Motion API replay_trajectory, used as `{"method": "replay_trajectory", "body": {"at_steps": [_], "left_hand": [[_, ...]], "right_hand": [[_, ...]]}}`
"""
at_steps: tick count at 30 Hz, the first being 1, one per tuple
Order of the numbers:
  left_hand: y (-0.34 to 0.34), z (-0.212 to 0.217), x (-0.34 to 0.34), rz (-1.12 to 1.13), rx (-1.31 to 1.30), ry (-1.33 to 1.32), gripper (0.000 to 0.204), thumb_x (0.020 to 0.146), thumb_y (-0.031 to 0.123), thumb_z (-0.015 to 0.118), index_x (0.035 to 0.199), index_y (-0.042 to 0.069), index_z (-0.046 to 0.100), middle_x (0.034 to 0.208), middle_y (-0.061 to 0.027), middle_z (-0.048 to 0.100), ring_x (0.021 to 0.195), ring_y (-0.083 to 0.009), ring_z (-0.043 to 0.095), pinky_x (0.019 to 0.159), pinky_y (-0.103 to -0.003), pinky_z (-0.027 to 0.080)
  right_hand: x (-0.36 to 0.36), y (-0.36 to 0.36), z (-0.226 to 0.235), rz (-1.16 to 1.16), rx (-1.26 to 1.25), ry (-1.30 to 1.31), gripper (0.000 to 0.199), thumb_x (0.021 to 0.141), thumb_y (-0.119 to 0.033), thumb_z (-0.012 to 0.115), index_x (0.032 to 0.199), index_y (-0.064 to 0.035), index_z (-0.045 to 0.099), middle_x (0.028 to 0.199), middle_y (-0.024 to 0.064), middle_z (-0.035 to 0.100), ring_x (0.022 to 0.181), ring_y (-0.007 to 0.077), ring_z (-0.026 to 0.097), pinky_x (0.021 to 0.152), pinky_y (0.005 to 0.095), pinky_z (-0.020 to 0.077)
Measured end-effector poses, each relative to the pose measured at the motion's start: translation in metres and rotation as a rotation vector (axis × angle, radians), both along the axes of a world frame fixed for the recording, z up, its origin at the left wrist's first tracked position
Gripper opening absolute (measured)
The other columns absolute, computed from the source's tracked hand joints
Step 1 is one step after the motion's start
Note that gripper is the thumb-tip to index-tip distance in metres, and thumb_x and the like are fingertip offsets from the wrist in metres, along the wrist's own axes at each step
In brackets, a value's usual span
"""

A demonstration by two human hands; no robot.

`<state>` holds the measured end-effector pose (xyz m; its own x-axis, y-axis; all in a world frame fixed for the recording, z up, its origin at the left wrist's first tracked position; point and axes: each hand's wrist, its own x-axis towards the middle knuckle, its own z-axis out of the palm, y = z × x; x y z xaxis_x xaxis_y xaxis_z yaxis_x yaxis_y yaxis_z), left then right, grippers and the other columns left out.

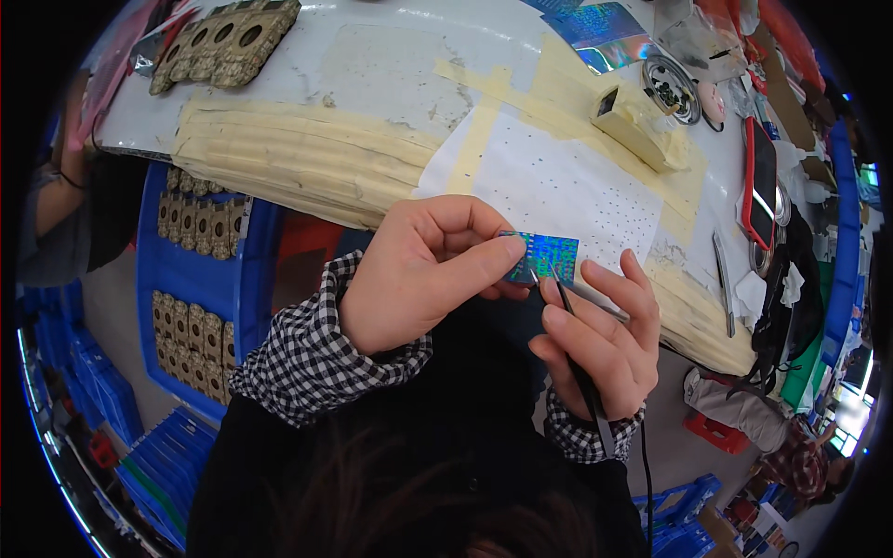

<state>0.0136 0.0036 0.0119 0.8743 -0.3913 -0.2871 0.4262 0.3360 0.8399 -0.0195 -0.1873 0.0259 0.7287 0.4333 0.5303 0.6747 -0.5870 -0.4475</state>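
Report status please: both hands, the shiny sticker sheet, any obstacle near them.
Left hand pinches small holographic sheet. Right hand holds tweezers, tip on the sheet. Both above table edge; nothing blocking.

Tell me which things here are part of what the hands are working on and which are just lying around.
In use:
left hand
small holographic sheet
right hand
tweezers

Lying about:
red phone
brown perforated parts
blue bin
holographic sheets
round dish

Both hands raised, fingers (484,265) pinched
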Motion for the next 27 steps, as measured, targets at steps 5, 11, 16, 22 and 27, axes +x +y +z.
{"method": "replay_trajectory", "body": {"at_steps": [5, 11, 16, 22, 27], "left_hand": [[0.004, -0.004, 0.0, -0.018, -0.031, -0.021, 0.017, 0.087, 0.013, 0.058, 0.092, -0.004, 0.059, 0.083, -0.0082, 0.065, 0.072, -0.0099, 0.062, 0.065, -0.021, 0.05], [0.003, 0.0, 0.0, -0.032, -0.007, 0.014, 0.014, 0.087, 0.012, 0.056, 0.09, -0.002, 0.057, 0.086, -0.0097, 0.065, 0.075, -0.0118, 0.063, 0.065, -0.021, 0.05], [0.008, 0.009, 0.002, -0.03, 0.036, -0.019, 0.012, 0.087, 0.012, 0.055, 0.089, 0.0, 0.056, 0.084, -0.0099, 0.065, 0.073, -0.0132, 0.065, 0.062, -0.021, 0.05], [0.008, 0.022, 0.013, -0.097, 0.036, 0.01, 0.012, 0.087, 0.011, 0.057, 0.088, 0.0, 0.056, 0.078, -0.0082, 0.066, 0.07, -0.0119, 0.065, 0.058, -0.019, 0.049], [0.008, 0.02, 0.016, -0.089, 0.042, 0.043, 0.012, 0.086, 0.01, 0.057, 0.09, -0.001, 0.056, 0.077, -0.0087, 0.066, 0.07, -0.0125, 0.065, 0.059, -0.02, 0.05]], "right_hand": [[0.008, 0.004, -0.005, 0.058, 0.158, 0.131, 0.029, 0.07, -0.012, 0.074, 0.097, -0.0088, 0.063, 0.099, 0.0082, 0.066, 0.109, 0.0339, 0.054, 0.098, 0.0537, 0.0341], [0.011, 0.005, -0.015, 0.071, 0.444, 0.248, 0.025, 0.075, -0.013, 0.07, 0.097, -0.0051, 0.061, 0.095, 0.0135, 0.066, 0.108, 0.0361, 0.055, 0.098, 0.0534, 0.035], [0.009, 0.0, -0.012, 0.12, 0.601, 0.306, 0.026, 0.077, -0.018, 0.069, 0.096, -0.0037, 0.061, 0.096, 0.0151, 0.066, 0.104, 0.0363, 0.057, 0.095, 0.0518, 0.0383], [0.02, -0.002, 0.0, 0.214, 0.416, 0.213, 0.029, 0.075, -0.015, 0.07, 0.098, -0.002, 0.061, 0.098, 0.0153, 0.065, 0.098, 0.0317, 0.061, 0.091, 0.0486, 0.0435], [0.019, 0.004, -0.003, 0.12, 0.453, 0.215, 0.028, 0.075, -0.013, 0.07, 0.099, -0.0017, 0.061, 0.097, 0.0159, 0.065, 0.095, 0.0283, 0.062, 0.089, 0.0461, 0.0458]]}}
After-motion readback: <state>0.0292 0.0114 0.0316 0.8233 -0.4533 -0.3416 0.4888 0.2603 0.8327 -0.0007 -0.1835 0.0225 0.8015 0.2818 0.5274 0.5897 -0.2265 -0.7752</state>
